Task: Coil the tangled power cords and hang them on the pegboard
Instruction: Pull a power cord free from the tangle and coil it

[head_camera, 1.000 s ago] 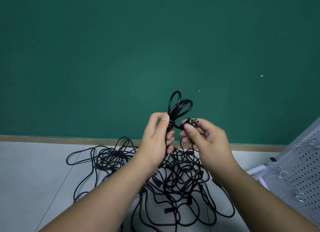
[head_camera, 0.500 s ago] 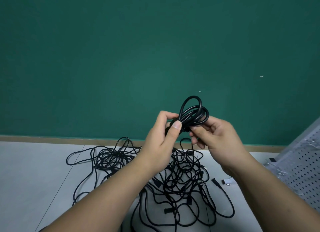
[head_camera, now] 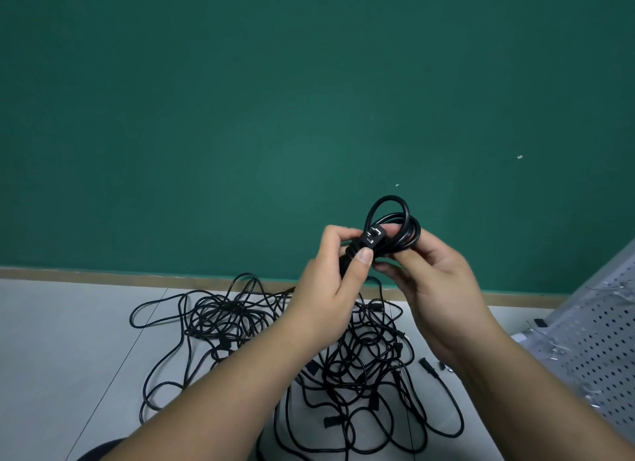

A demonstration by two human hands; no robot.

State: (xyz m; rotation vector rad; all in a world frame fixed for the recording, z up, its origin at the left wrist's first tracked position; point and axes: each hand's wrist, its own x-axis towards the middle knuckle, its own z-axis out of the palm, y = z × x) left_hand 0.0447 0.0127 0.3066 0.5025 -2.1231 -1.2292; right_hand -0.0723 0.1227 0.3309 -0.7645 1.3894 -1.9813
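Tangled pile (head_camera: 364, 357): black cords on the floor.
Pegboard (head_camera: 598, 350): right of the pile.
Left hand (head_camera: 330, 288): above the pile, thumb and fingers curled round the coiled cord (head_camera: 409, 220).
Right hand (head_camera: 443, 288): above the pile, fingers curled round the cord's loops.
Plug (head_camera: 374, 238): on the coil.

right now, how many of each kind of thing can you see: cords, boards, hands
coiled cord, held in both hands: 1
tangled cord pile: 1 (the cords within it cannot be counted)
pegboard: 1
hands: 2, left hand and right hand
total: 5
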